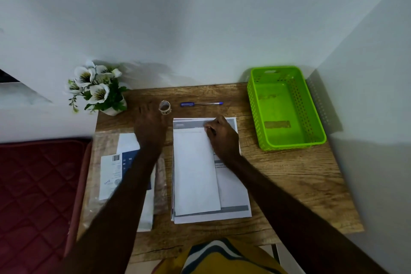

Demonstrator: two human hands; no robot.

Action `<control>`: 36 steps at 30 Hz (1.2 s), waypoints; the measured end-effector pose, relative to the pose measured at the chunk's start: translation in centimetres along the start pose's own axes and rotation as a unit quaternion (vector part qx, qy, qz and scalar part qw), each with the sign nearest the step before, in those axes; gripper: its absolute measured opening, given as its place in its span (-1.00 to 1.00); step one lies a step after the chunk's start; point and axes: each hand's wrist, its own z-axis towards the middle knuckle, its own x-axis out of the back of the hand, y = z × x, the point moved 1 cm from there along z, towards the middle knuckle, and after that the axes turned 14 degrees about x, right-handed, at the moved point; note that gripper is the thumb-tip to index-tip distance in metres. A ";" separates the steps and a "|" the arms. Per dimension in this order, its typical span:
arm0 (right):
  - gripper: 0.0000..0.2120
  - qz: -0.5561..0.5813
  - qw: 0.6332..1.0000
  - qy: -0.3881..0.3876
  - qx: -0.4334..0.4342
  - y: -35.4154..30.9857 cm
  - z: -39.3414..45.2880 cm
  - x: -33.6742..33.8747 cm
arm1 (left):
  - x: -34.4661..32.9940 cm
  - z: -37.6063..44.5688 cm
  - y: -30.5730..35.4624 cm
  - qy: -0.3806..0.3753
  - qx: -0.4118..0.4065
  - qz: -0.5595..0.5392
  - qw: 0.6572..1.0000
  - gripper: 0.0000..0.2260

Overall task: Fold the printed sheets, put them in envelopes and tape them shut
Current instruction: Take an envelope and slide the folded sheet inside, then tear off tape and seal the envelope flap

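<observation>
1. Far left, at nine o'clock off the wooden table, lies a dark red quilted cushion.
2. At ten o'clock on the table's corner stands a small pot of white flowers.
3. Below it, at eight o'clock, a clear plastic pack of envelopes lies flat, partly under the left forearm.
4. The left hand reaches toward eleven o'clock, fingers spread and relaxed, holding nothing; it is blurred, and whether it touches the tape I cannot tell.
5. Just beside its fingertips sits the roll of tape, standing on edge.
6. At twelve o'clock a blue pen lies crosswise.
7. Centre of the table, the stack of printed sheets; the top sheet has its left part folded over lengthwise.
8. The right hand rests on the stack's far end, fingers curled, pinching the folded sheet's top edge.
9. At two o'clock sits a green plastic basket.
</observation>
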 end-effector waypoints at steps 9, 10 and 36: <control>-0.85 0.000 1.000 0.009 0.004 -0.2 -0.1 0.1 | -1.4 2.6 0.1 -0.111 -0.009 0.026 0.993 -0.63; -0.85 0.000 1.000 0.009 0.005 -0.2 -0.1 0.1 | -1.4 2.7 0.1 -0.107 -0.012 0.021 0.994 -0.66; -0.84 -0.005 1.000 0.000 0.013 -0.3 -0.2 0.4 | -3.0 1.7 -0.7 -0.055 -0.005 -0.025 0.998 -0.69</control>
